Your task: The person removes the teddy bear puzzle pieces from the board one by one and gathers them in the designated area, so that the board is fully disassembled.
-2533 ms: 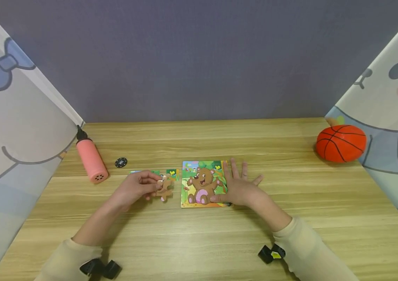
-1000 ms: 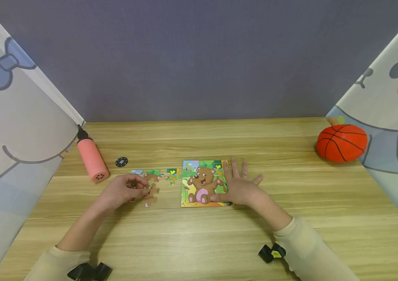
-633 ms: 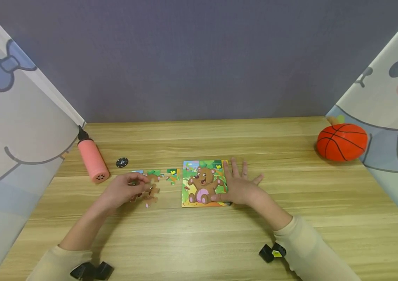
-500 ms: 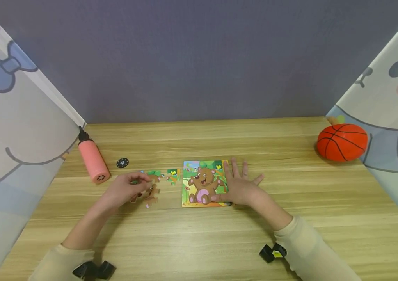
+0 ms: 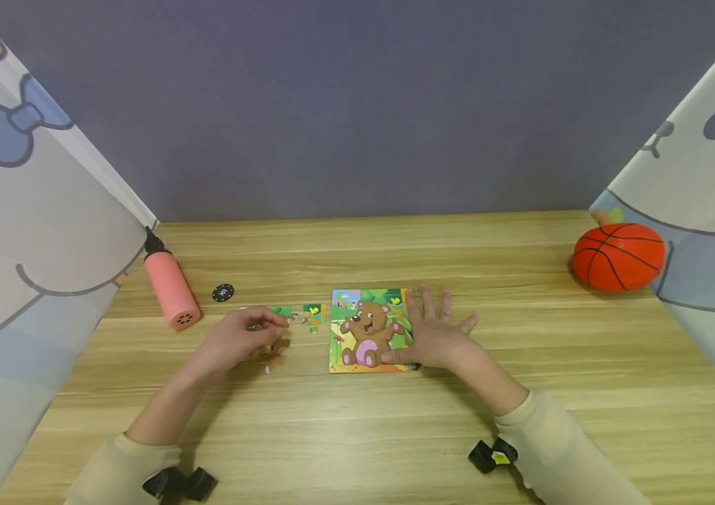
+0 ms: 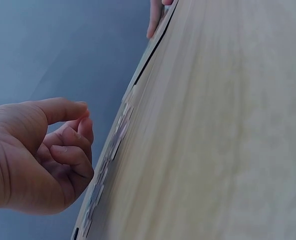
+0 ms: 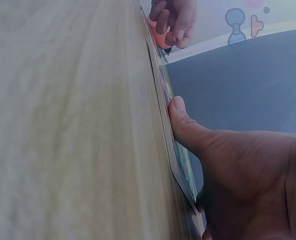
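Our bear puzzle [image 5: 364, 326] lies on the desk [image 5: 395, 435], right edge under our wide-spread right hand [image 5: 438, 342]; over loose pieces [image 5: 316, 312] beside it, our left grip [image 5: 237, 340] is narrow; we cannot tell if it holds one.

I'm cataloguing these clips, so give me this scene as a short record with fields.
left hand: above the puzzle pieces, fingers curled, no held piece visible
right hand: fingers spread, thumb on the right side of the bear board
pieces: left of the board, partly hidden by the left hand
left side: pink pump, black round chip
far right: red ball with black lines
surface: wood-grain table
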### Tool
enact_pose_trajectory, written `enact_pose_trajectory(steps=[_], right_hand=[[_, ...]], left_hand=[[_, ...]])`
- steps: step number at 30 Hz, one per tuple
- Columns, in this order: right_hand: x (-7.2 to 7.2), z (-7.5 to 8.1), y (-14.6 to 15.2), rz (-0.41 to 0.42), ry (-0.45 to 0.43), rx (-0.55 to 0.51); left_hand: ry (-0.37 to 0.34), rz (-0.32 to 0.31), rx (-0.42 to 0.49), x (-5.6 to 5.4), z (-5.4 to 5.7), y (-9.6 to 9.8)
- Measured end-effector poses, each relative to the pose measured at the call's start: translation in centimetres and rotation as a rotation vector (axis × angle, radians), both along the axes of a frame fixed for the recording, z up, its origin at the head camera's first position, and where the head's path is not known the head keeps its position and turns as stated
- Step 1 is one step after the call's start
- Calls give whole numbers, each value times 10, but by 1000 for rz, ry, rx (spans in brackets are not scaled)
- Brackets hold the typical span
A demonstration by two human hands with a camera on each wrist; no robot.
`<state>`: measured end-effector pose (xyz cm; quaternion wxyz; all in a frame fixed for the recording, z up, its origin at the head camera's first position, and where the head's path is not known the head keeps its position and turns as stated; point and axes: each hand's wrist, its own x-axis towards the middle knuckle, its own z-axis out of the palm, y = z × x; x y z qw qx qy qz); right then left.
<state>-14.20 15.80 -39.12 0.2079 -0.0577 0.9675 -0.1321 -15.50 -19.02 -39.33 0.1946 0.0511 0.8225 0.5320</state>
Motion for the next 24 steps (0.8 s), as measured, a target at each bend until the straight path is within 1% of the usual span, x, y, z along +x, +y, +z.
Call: enact_pose_trajectory(steps=[5,8,11,15,24], right_hand=[[0,-1,2,-20,-17,8],[0,-2,2,-19,-15,10],[-1,-2,1,-17,-14,15],[-1,-2,1,-15,-13,22],[-2,-3,1,-11,-17,32]], left_hand=[[-26,-15,53,-1,0,9],[-61,-34,104,-1,0,15],[-85,-41,112,-1,-1,21],[-86,-51,86,-2,0,29],[-36,-89,17,-4,-2,47]])
